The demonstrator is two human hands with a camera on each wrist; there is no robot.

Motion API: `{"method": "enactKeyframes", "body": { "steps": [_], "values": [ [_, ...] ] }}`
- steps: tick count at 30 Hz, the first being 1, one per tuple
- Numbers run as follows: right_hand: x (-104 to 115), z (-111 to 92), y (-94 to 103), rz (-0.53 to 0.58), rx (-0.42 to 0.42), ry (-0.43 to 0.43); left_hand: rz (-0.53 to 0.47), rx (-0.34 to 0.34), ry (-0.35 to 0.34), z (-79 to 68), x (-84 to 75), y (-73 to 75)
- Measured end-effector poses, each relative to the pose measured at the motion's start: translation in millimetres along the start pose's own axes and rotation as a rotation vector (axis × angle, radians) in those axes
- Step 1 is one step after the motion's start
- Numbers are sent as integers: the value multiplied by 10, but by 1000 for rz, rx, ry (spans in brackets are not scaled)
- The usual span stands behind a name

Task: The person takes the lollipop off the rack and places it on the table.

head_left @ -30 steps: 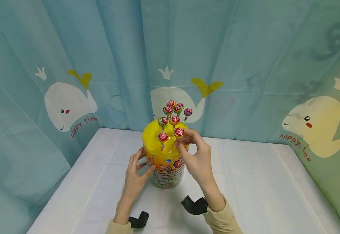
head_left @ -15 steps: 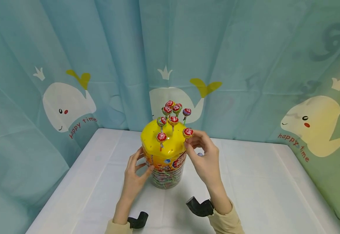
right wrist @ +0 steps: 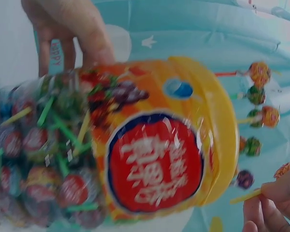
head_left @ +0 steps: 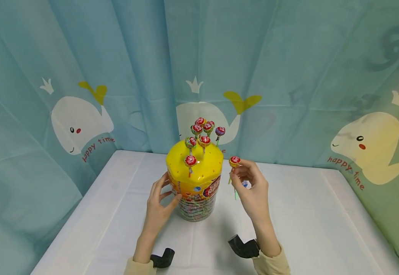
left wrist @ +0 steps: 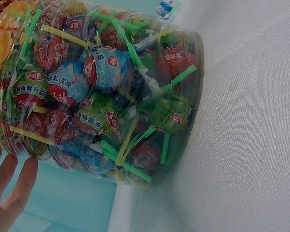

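Observation:
A tall clear jar (head_left: 196,210) of wrapped lollipops stands upright on the table, with a yellow lid (head_left: 206,172) and an orange label. My left hand (head_left: 159,208) holds the jar's left side, thumb at the front and fingers round the side. Several lollipops (head_left: 190,160) stand upright in the lid, which has small holes. To the right of the jar, my right hand (head_left: 252,189) pinches a lollipop (head_left: 235,161) with a red and yellow wrapper by its yellow stick (right wrist: 246,195). That stick's lower end hangs clear of the lid.
A blue-wrapped lollipop (head_left: 245,184) with a green stick lies on the white table (head_left: 306,221), partly behind my right hand. It also shows in the left wrist view. A blue-green curtain (head_left: 144,76) with whale prints hangs behind the table. Black curved mounts (head_left: 244,246) sit at both wrists.
My right hand has lifted the red and yellow lollipop from the front right of the lid and carried it right, off the jar. My left hand stays on the jar.

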State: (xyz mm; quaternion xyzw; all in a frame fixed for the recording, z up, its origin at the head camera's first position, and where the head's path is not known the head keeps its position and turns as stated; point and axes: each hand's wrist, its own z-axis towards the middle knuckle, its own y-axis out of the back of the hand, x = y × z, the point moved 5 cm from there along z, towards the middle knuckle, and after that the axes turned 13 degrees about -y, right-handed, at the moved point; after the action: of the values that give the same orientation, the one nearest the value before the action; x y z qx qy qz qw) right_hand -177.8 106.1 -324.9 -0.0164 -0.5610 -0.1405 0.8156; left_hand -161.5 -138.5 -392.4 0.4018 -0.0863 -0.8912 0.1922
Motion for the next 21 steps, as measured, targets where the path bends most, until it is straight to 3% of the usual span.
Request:
{"method": "enactKeyframes", "body": {
  "steps": [21],
  "values": [
    [-581,177,301,-30,-100,-216,12,-3,-1,0,10,-9]
  ]
}}
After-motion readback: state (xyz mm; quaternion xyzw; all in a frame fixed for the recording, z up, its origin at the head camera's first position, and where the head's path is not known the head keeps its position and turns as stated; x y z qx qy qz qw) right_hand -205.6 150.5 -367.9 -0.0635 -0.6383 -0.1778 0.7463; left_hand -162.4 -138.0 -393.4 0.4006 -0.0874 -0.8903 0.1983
